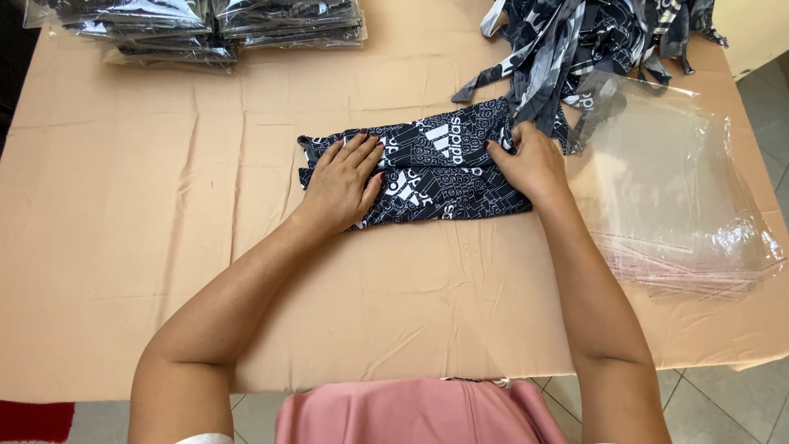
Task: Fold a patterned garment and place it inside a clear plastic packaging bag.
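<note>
i am pressing my left hand [345, 182] flat, fingers spread, on the left end of a folded black-and-white printed garment [436, 177] lying in the middle of the frame, likely to keep the fold from springing open. my right hand [532, 164] is resting on the garment's right end with its fingers curled down at the upper edge; i cannot tell whether they are pinching the cloth or only pressing it. the garment is lying on a table covered with a peach cloth [164, 230], its long side running left to right so both hands can hold it down at once. at the upper right of the frame one loose heap of matching printed garments [592, 37] is spilling toward my right hand. just right of it one stack of clear plastic bags [682, 205] is sitting within reach. at the upper left, two piles of already bagged garments [214, 29] are lying side by side, too blurred together to count singly.
</note>
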